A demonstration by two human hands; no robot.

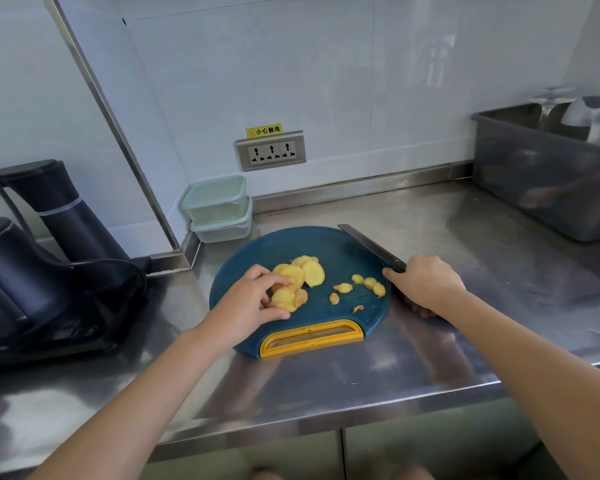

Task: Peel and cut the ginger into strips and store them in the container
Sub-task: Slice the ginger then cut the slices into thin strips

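Fingers (274, 280) of the left hand (246, 301) bunch yellow peeled ginger slices (310, 271) on the round blue plastic board (343, 245), likely for stacking, while the right hand (426, 284) grips the dark-bladed knife (364, 242), parked aside.

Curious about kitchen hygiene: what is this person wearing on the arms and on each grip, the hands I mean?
Nothing visible. The left grip and right grip are bare hands: no gloves, no rings seen. Both forearms are bare to the picture's edge, with no sleeves, watch or bracelet.

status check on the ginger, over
Left hand holds ginger slices on cutting board. Right hand grips knife, blade away from slices. No strips yet; containers lidded, stacked behind board.
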